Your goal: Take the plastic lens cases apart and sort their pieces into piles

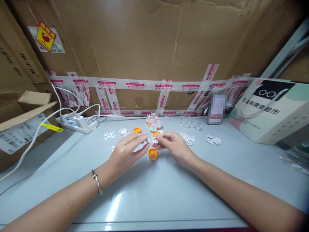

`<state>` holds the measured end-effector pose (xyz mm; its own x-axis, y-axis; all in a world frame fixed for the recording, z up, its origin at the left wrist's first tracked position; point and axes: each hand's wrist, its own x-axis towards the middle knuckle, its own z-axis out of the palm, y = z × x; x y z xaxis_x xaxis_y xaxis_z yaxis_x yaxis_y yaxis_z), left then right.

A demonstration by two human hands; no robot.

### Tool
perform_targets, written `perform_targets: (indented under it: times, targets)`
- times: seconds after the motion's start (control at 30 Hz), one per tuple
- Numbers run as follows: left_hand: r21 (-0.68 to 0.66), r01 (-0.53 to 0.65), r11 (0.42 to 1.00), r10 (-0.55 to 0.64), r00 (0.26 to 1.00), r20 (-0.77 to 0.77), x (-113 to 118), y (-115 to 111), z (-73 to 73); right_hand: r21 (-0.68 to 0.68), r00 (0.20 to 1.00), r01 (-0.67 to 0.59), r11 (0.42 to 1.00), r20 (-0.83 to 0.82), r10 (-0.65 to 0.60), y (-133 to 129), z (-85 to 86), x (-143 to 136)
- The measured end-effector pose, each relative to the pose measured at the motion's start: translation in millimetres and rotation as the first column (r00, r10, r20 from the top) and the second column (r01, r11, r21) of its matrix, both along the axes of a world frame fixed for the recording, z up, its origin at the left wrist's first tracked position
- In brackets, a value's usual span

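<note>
My left hand [131, 149] pinches a small white plastic part [148, 140] between thumb and fingers. Close beside it, my right hand [172, 145] grips a white ring-shaped plastic piece [155, 140] at its fingertips. Just below both hands, a round orange cup [153, 154] with a pale base sits on the table. Another orange cup [156, 134] shows partly behind the fingers, and a third orange cup [137, 130] lies farther left. White round rings [123, 131] and a group of small white knobs [109, 135] rest to the left of my left hand.
Clear domed pieces [153, 121] are heaped at the back, with more clear pieces [190, 123] to their right. White cut-out parts [187, 138] and small flat white bits [213, 140] lie right. A power strip [77, 123], cardboard box [21, 129] and paper bag [267, 111] flank the table.
</note>
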<state>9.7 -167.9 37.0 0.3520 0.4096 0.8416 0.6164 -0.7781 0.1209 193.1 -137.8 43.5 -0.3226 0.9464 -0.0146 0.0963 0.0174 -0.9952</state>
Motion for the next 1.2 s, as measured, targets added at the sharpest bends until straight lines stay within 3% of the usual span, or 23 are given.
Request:
perform_targets:
  times: [0.1, 0.17, 0.23, 0.3, 0.4, 0.57, 0.63, 0.67, 0.73, 0.8, 0.9, 1.0, 1.1, 1.2]
  targets:
    - [-0.029, -0.033, 0.999, 0.034, 0.999, 0.024, -3, 0, 3.3, 0.214, 0.946, 0.043, 0.976, 0.305, -0.109, 25, 12.0, 33]
    - [-0.055, -0.047, 0.997, 0.048, 0.999, 0.025, -5, 1, 4.2, 0.322, 0.831, 0.062, 0.945, 0.508, -0.228, 43, 19.2, 60]
    - [-0.073, -0.049, 0.996, 0.051, 0.998, 0.022, -7, 2, 4.2, 0.33, 0.715, 0.027, 0.943, 0.653, -0.249, 58, 22.0, 83]
    - [-0.083, -0.052, 0.995, 0.054, 0.998, 0.021, -7, 3, 3.7, 0.315, 0.646, -0.003, 0.949, 0.725, -0.239, 69, 19.6, 99]
    - [-0.09, -0.047, 0.995, 0.049, 0.999, 0.022, -6, 3, 3.4, 0.285, 0.606, -0.027, 0.958, 0.767, -0.211, 78, 10.5, 111]
    - [-0.109, -0.019, 0.994, 0.024, 0.999, 0.039, -6, 1, 4.0, 0.321, 0.563, 0.003, 0.947, 0.782, -0.267, 77, 9.5, 107]
    - [-0.092, -0.022, 0.996, 0.028, 0.998, 0.064, -7, 0, 4.0, 0.388, 0.635, 0.048, 0.92, 0.699, -0.328, 66, 16.6, 93]
    - [-0.074, -0.027, 0.997, 0.032, 0.996, 0.079, -7, 0, 3.9, 0.406, 0.716, 0.066, 0.912, 0.617, -0.327, 58, 20.2, 82]
    - [-0.031, -0.039, 0.999, 0.042, 0.994, 0.103, -7, 0, 3.3, 0.392, 0.896, 0.057, 0.918, 0.385, -0.221, 35, 24.7, 56]
    - [0.004, -0.039, 0.999, 0.038, 0.994, 0.107, -6, -1, 2.0, 0.331, 0.981, -0.003, 0.944, 0.183, -0.061, 9, 23.9, 28]
    - [0.041, -0.011, 0.999, 0.008, 0.997, 0.07, -4, -2, -1.4, 0.223, 0.994, -0.108, 0.969, 0.024, 0.105, -22, 14.7, -3]
    - [0.053, -0.005, 0.999, 0.003, 0.999, 0.036, -2, -5, -4.3, 0.207, 0.994, -0.105, 0.973, -0.007, 0.108, -33, 7.5, -13]
    - [0.016, -0.002, 1.0, 0.002, 1.0, -0.007, 0, -6, -4.3, 0.221, 0.997, -0.076, 0.972, 0.034, 0.07, -25, 14.2, -7]
    - [-0.103, -0.02, 0.994, 0.015, 0.998, -0.057, 1, -6, -2.6, 0.259, 0.987, -0.031, 0.965, 0.162, -0.012, 0, 34.0, 22]
